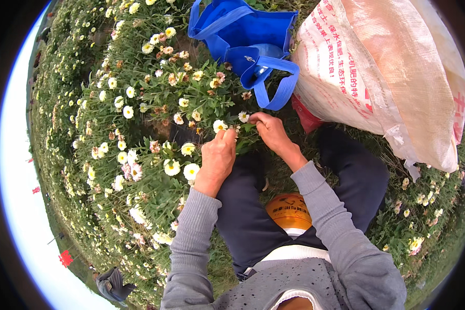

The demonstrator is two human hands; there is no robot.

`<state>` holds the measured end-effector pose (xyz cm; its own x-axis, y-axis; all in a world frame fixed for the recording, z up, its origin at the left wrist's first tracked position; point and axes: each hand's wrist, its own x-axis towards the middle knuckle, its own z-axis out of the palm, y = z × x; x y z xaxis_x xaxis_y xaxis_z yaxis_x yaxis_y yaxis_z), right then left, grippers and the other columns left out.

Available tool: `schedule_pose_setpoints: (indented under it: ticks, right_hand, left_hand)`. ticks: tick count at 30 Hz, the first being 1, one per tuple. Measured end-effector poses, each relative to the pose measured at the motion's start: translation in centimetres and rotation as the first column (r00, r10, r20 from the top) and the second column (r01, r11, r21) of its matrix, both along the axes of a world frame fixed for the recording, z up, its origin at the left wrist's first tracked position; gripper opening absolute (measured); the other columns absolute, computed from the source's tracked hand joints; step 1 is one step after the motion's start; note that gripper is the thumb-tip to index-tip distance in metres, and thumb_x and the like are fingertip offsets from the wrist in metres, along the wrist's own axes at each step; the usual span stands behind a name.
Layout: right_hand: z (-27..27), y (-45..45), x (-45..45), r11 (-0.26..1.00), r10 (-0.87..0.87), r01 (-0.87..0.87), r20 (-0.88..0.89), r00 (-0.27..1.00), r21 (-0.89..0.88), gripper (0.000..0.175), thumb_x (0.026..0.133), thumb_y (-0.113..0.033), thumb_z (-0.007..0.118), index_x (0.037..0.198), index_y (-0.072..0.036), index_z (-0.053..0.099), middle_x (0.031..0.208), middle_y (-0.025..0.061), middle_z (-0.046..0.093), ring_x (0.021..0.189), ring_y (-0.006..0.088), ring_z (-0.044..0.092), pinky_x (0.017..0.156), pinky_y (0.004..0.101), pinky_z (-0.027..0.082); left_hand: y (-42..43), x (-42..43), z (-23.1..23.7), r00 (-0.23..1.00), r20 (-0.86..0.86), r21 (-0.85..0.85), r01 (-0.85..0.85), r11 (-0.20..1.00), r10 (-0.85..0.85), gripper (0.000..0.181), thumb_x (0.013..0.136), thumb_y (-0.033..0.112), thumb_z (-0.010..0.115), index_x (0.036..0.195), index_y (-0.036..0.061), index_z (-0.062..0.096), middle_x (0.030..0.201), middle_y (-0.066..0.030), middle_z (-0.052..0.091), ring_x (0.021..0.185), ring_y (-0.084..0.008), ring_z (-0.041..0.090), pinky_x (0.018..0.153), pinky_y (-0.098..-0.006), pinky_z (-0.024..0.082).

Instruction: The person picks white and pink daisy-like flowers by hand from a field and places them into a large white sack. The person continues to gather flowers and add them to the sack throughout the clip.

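My left hand [218, 157] is among the chrysanthemum plants, its fingers curled against a white chrysanthemum bloom [219, 126]. The bloom's underside and my thumb tip are hidden, though the hand appears to grip it. To the right, my right hand [273, 132] has bent fingers with tips beside another white bloom [243, 116] and some green leaves. Whether those fingertips pinch a stem is too small to tell. White and pale yellow blooms, including one with a yellow centre [171, 167], stand left of my hands; some brownish, withered heads [173, 79] grow farther up.
Ahead lies a blue fabric bag [240, 33] with loop handles, its mouth open. A large, full woven sack [407, 66] bearing red print stands at the right, near my knee. An orange bucket [288, 211] is between my legs. Another person [114, 285] appears at lower left.
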<state>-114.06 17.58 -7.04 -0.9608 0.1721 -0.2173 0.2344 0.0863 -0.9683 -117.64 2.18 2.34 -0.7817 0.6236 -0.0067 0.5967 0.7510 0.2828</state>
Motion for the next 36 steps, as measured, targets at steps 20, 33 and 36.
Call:
schedule_pose_setpoints:
  ticks: [20,33,36]
  right_hand:
    - [-4.3,-2.4,-1.7,0.932,-0.070,0.080,-0.041,0.997,0.353,0.018,0.088,-0.016,0.048,0.099,-0.004,0.056,0.074,0.0154,0.060,0.068,0.0318,0.058,0.064,0.0385,0.045]
    - [12.0,-3.4,2.9,0.991,0.105,-0.114,-0.114,0.988,-0.072,0.023,0.088,-0.007,0.049,0.106,0.002,0.059,0.089,0.0086,0.061,0.065,0.0111,0.053,0.061,0.0246,0.044]
    - [12.0,-9.5,0.5,0.825,0.478,-0.391,-0.133,0.868,0.407,0.019,0.085,-0.010,0.053,0.100,0.000,0.059,0.089,0.0167,0.059,0.072,0.0276,0.058,0.066,0.0351,0.046]
  left_hand:
    - [-1.1,-3.1,-4.2,0.994,0.093,-0.297,-0.034,0.954,0.064,0.013,0.074,0.002,0.054,0.086,0.0018,0.052,0.079,-0.0172,0.058,0.065,-0.0331,0.062,0.054,-0.0409,0.050]
    - [-5.0,3.9,7.7,0.879,0.120,0.494,-0.456,0.741,0.461,0.033,0.073,-0.010,0.045,0.101,0.0007,0.059,0.086,-0.0129,0.060,0.072,-0.0211,0.061,0.063,-0.0296,0.049]
    - [-9.2,7.6,9.2,0.811,0.252,0.580,-0.563,0.589,0.527,0.033,0.076,-0.013,0.041,0.099,0.0007,0.060,0.086,-0.0096,0.059,0.069,-0.0144,0.058,0.061,-0.0231,0.046]
